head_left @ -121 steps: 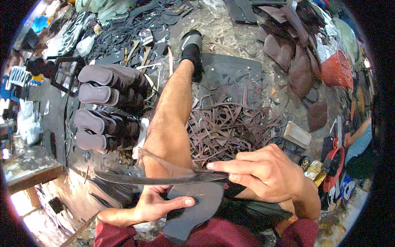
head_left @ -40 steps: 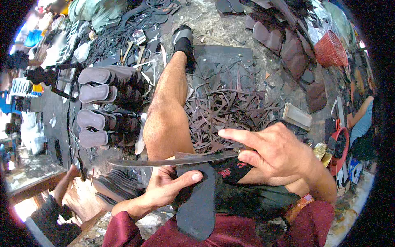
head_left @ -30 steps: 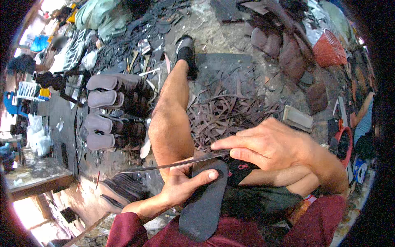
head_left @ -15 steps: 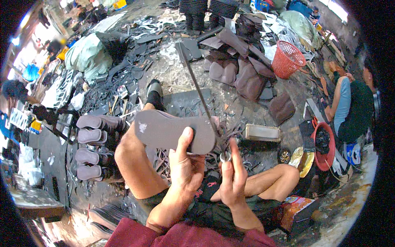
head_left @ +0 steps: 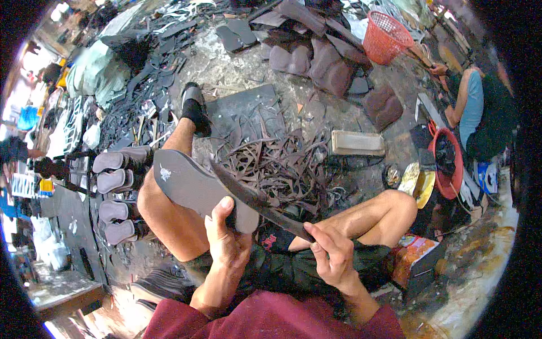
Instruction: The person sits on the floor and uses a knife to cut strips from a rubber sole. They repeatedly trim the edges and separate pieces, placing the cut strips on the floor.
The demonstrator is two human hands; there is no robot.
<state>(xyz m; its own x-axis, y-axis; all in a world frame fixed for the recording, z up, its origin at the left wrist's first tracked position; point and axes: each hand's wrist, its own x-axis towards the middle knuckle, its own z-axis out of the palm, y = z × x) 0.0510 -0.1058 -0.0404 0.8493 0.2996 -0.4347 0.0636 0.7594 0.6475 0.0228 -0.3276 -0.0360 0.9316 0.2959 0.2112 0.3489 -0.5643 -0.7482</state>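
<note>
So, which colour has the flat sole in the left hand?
The sole is dull grey-brown with a small white mark near its far end, seen in the head view.

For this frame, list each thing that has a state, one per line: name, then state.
Left hand: gripping the grey sole near its end.
Grey sole: held up flat over the left thigh.
Right hand: closed round the knife handle.
Long knife: blade lying across the sole's edge.
Orange basket: upright on the ground.
Cut strips: heaped loose on the ground.
</note>
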